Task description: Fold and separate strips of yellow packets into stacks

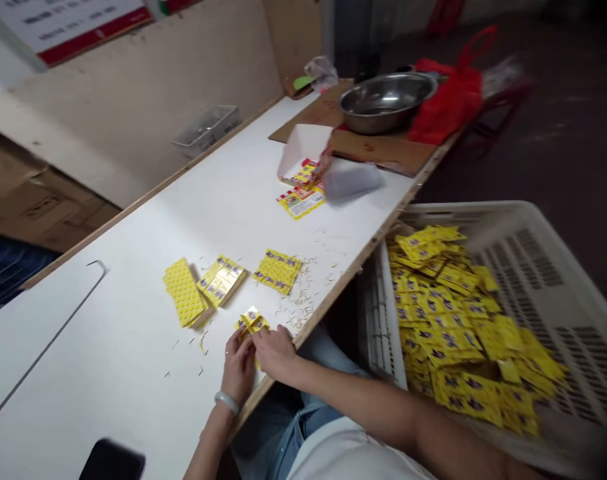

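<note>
Close to the table's front edge, my left hand (239,363) and my right hand (274,352) meet over a small yellow printed packet (252,320). The fingers of both hands are closed on it, and they cover its lower part. Just beyond my hands lie a stack of yellow patterned cards (185,293), a stack of shiny yellow packets (221,280) and a flat yellow sheet of packets (277,271). Small thin scraps (301,300) are scattered on the white table to the right of them.
A white plastic crate (513,233) heaped with yellow packets (443,320) stands right of the table. Farther back are an open carton (303,143), printed yellow cards (301,202), a steel basin (383,100) on cardboard and a red bag (448,107). A phone (112,460) lies at the near left.
</note>
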{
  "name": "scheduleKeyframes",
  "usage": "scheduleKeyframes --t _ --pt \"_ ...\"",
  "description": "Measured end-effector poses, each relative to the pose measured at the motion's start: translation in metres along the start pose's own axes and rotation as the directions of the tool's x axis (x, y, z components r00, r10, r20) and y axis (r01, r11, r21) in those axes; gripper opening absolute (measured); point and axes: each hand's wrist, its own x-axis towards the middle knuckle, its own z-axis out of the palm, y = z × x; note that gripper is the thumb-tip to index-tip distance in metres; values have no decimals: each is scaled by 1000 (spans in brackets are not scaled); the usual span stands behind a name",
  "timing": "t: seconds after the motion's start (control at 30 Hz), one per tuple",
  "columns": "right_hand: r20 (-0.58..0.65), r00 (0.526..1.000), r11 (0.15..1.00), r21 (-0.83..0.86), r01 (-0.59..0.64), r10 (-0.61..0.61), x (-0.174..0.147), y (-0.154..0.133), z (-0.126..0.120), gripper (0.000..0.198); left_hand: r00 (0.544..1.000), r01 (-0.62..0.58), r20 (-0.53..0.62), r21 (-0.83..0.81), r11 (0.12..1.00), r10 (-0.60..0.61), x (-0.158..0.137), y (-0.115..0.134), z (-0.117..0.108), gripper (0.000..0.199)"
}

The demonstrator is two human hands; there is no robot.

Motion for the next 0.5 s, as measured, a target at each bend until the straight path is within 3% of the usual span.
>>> scheduleKeyframes --t 0.13,0.3,0.4,0.5 --pt "-34 999 999 35 8 -7 -1 4 -4 22 999 -26 -39 -21 999 25 8 7 0 22" --pt "-230 973 997 63 40 -25 -12 5 -18 22 947 -48 -313 94 994 75 21 37 -27 53" --pt "-398 915 993 116 -18 63 -32 25 -44 17 901 -152 -371 219 964 226 29 44 -55 69" --pt "-547 803 969 190 -155 236 -75 67 -79 15 862 -155 -444 230 961 246 32 38 -79 73"
